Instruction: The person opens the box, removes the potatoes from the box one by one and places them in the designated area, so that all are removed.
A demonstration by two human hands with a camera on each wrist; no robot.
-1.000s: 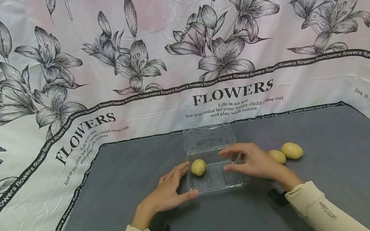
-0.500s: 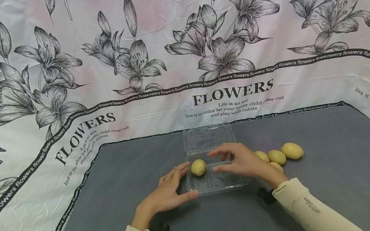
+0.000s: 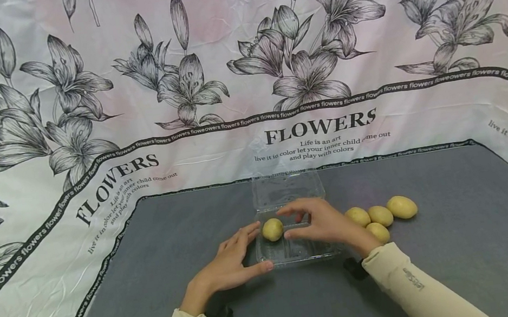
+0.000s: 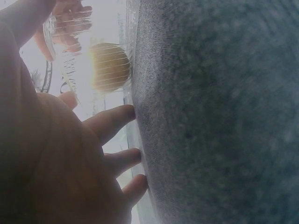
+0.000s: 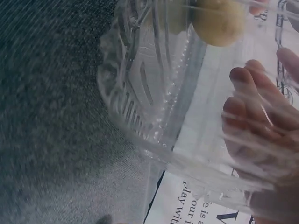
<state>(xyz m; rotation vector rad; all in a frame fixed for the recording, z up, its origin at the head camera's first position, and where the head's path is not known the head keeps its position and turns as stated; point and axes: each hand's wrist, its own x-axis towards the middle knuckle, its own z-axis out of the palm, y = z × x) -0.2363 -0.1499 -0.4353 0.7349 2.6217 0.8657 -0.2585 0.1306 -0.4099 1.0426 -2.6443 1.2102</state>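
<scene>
A clear plastic clamshell box [image 3: 308, 257] lies with its lid raised at the back. Inside its left half sits one yellow lemon [image 3: 272, 229], also visible through the clear wall in the left wrist view. My left hand [image 3: 230, 265] rests against the box's left side, fingers extended and thumb by the front corner. Over the right half of the box is my right hand [image 3: 322, 222], its thumb and fingers spread apart with nothing between them, fingertips close to the lemon. Through the box wall, the right wrist view shows the fingers [image 5: 243, 79] loosely bent.
Several more lemons [image 3: 380, 216] lie grouped on the grey table [image 3: 467, 236], right of the box and beside my right wrist. A white cloth with printed flowers [image 3: 204, 155] hangs behind the table. The box lid [image 3: 286, 189] leans near that cloth.
My right hand has moved left over the box toward the lemon inside, uncovering more of the lemons on the right. My left hand and the box have stayed put.
</scene>
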